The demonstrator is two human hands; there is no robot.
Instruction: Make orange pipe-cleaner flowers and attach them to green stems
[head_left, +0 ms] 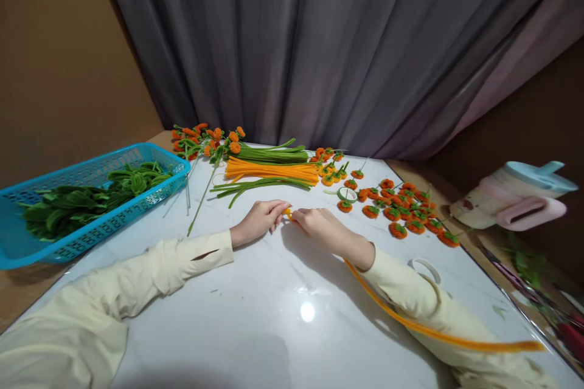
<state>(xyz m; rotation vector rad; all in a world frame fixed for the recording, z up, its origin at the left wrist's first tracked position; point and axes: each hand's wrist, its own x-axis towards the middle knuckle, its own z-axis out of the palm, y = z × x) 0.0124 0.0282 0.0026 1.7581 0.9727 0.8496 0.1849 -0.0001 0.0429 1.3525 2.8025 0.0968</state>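
Close together over the middle of the white table, both my hands hold orange pipe cleaners (387,311). My left hand (261,220) pinches a small orange twisted end between thumb and fingers. Curled around the same piece just to the right is my right hand (322,229). From under my right wrist the long fuzzy stems trail toward the lower right, across my sleeve. Exactly how the orange end is twisted is hidden by my fingers. Beyond my hands lie a bundle of orange pipe cleaners (274,171) and bundles of green pipe cleaners (274,154).
A blue basket (91,228) of green pipe-cleaner leaves (68,209) stands left. Small orange pipe-cleaner pumpkins (398,230) cover the right side, near a tape roll (347,194). Orange flowers (235,141) lie at the back left. A tumbler (493,197) and scissors (506,273) are far right.
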